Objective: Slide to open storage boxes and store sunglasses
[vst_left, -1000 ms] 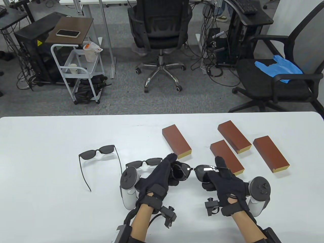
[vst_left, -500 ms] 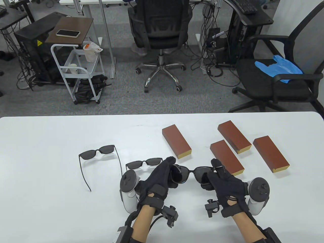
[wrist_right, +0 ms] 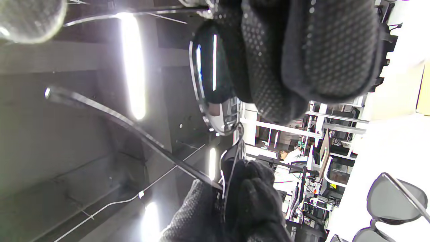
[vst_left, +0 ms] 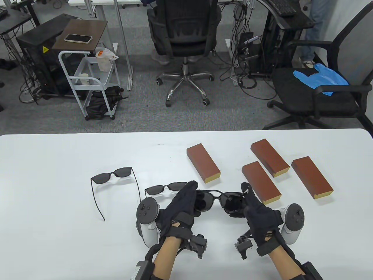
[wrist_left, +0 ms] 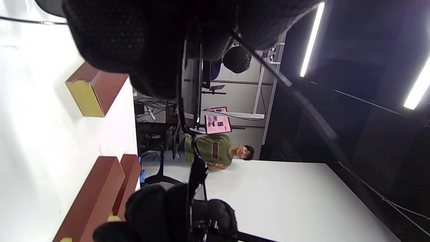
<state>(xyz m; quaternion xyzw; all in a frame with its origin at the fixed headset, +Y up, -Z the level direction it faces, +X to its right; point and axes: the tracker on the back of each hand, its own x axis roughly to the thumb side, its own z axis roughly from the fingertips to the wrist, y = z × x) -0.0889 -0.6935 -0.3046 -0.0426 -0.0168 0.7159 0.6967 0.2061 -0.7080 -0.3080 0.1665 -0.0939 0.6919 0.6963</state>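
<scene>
1. Table view gives me the white table [vst_left: 58, 233] first: its far edge runs the full width, and the left half and the near left corner are bare, which is my widest room to move
2. Beyond the far edge I see two office chairs [vst_left: 183, 38] and a small white cart [vst_left: 87, 81] on the grey floor, all well apart from the work area
3. Four brown storage boxes [vst_left: 203, 163] lie right of centre, all looking shut, each angled with its yellow end toward me; the nearest box [vst_left: 260, 181] sits just beyond my right hand and blocks a straight push forward there
4. My left hand [vst_left: 182, 208] and right hand [vst_left: 256, 211] are near the front edge, each pinching one end of the held sunglasses [vst_left: 217, 200], fingers curled round a lens rim, the pair raised between them
5. Left wrist view shows these glasses edge-on between both gloves, one temple arm swung out
6. A second pair [vst_left: 165, 188] lies just beside my left hand on its far left
7. A third pair [vst_left: 112, 176] rests further left, arms open toward me
</scene>
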